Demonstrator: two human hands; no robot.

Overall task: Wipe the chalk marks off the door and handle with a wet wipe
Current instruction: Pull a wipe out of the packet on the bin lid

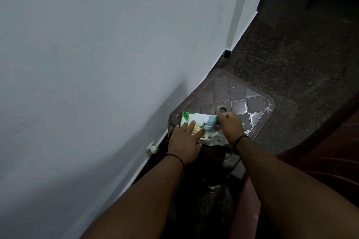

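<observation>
While the pale wall (97, 54) fills the whole left and upper left of the frame, a small white fitting (152, 148) sits low on it at lower centre-left, just above the dark strip where wall meets floor

Right of that, the left hand (184, 141) lies flat with straight, spread fingers pressing down on the left part of a pack (196, 120) of wet wipes, a thin dark band (174, 156) round its wrist. The pack is white and green with printed letters along its near edge, and it rests on the near left part of a brown plastic stool (242, 93), whose seat has a diamond grid pattern and a round hole (222, 109) just beyond the pack

At the middle of the pack a light blue flap (211, 123) stands up, and the right hand (231, 124), fingers curled, pinches it from the right side; whether a wipe is coming out beneath it cannot be told. This wrist also wears a dark band (240, 139)

Both bare forearms run down to the bottom edge of the frame

Further right, dark speckled floor (301, 54) spreads to the upper right, where a white door frame (250, 6) rises from the skirting. A reddish curved plastic thing (330, 151) occupies the lower right corner; what it is cannot be told
</observation>
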